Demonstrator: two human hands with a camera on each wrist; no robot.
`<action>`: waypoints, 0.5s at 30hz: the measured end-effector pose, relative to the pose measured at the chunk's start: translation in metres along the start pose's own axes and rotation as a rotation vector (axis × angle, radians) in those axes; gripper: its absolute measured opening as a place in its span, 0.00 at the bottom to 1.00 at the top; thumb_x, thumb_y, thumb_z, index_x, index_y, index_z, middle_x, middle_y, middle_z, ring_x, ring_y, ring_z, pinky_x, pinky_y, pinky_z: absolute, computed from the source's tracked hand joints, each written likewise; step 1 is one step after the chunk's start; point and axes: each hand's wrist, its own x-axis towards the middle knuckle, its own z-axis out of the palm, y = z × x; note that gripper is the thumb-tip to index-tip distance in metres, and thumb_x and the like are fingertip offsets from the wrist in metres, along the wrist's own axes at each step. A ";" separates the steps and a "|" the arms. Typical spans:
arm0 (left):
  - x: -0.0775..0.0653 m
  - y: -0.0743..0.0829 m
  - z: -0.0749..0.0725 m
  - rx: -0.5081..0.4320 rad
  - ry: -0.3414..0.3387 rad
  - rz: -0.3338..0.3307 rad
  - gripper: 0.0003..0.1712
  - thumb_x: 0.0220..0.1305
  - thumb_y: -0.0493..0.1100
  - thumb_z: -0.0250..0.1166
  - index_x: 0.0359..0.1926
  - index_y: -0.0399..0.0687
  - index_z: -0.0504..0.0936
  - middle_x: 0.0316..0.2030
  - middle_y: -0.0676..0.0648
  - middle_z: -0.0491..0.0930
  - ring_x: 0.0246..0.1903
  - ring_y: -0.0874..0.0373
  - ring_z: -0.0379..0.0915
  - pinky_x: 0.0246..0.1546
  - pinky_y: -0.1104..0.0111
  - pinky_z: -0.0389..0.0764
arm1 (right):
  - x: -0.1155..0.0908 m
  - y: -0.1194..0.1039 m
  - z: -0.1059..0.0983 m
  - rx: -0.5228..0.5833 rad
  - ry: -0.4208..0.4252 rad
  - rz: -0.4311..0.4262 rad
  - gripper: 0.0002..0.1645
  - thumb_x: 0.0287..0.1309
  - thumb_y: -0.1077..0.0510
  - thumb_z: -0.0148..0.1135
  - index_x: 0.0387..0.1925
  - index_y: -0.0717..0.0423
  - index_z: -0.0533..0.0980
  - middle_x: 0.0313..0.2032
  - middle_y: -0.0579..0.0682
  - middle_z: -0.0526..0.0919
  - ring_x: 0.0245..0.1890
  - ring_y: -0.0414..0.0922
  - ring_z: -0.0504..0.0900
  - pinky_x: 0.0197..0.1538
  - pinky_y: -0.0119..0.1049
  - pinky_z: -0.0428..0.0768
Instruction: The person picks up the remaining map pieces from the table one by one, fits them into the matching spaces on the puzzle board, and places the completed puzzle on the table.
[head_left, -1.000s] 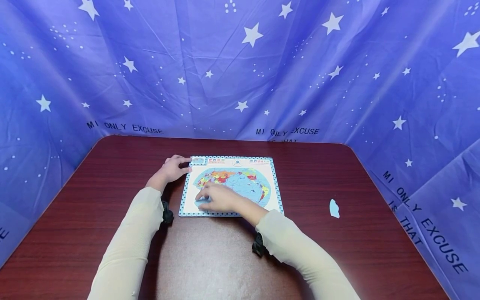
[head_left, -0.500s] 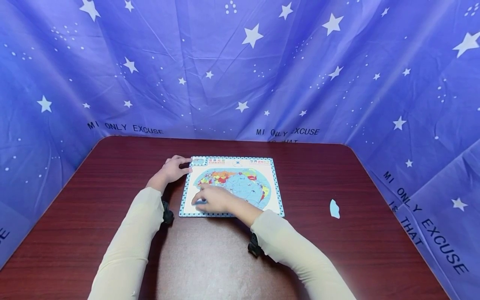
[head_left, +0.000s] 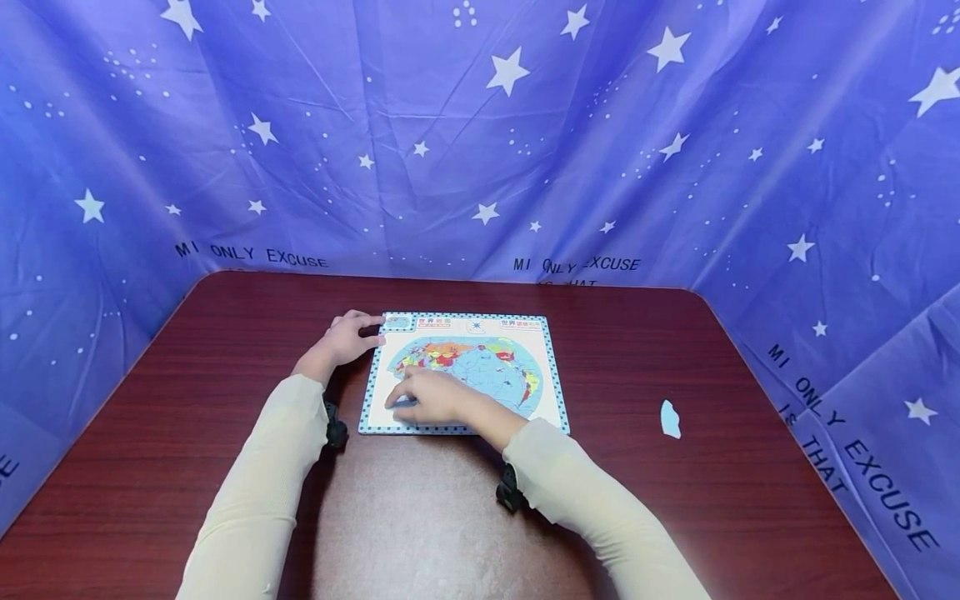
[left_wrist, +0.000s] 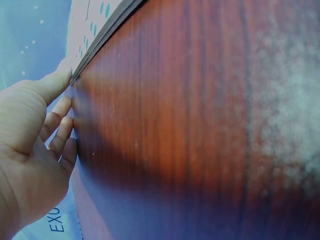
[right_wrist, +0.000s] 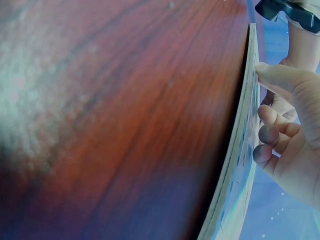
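Note:
A world map puzzle board (head_left: 459,326) with a blue dotted border lies flat on the table. My left hand (head_left: 345,337) is at its far left corner, thumb and index fingertip on the edge. In the left wrist view the left thumb (left_wrist: 55,82) meets the board's corner while the other fingers extend beside it. My right hand (head_left: 431,398) reaches over the lower left of the map, thumb and fingers bent down around a blue puzzle piece (head_left: 404,402), mostly hidden beneath them. The right wrist view has the right fingertips (right_wrist: 265,135) low against the board's face.
A loose light-blue puzzle piece (head_left: 670,419) lies on the reddish-brown table (head_left: 615,500), right of the board. Blue star-printed cloth (head_left: 420,208) hangs behind the table and along its sides. A black wrist camera (head_left: 508,490) sits under the right sleeve.
My right hand has shifted slightly left over the map's lower left, with the blue piece under its fingers. My left hand stays at the board's corner. The loose piece has not moved.

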 end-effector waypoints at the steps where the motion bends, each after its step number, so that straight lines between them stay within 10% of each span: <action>1: 0.000 0.000 0.000 -0.001 0.000 0.001 0.29 0.67 0.49 0.56 0.68 0.51 0.65 0.67 0.36 0.55 0.65 0.37 0.47 0.62 0.41 0.55 | 0.000 0.001 0.000 0.002 0.003 0.000 0.15 0.62 0.48 0.57 0.49 0.40 0.80 0.35 0.44 0.72 0.30 0.35 0.70 0.31 0.26 0.68; 15: 0.000 0.001 0.000 -0.003 -0.001 0.001 0.29 0.68 0.49 0.56 0.68 0.50 0.65 0.67 0.36 0.55 0.65 0.37 0.48 0.62 0.41 0.56 | -0.002 0.003 -0.001 0.026 -0.002 0.000 0.16 0.61 0.48 0.58 0.50 0.41 0.80 0.34 0.44 0.70 0.30 0.36 0.68 0.30 0.27 0.67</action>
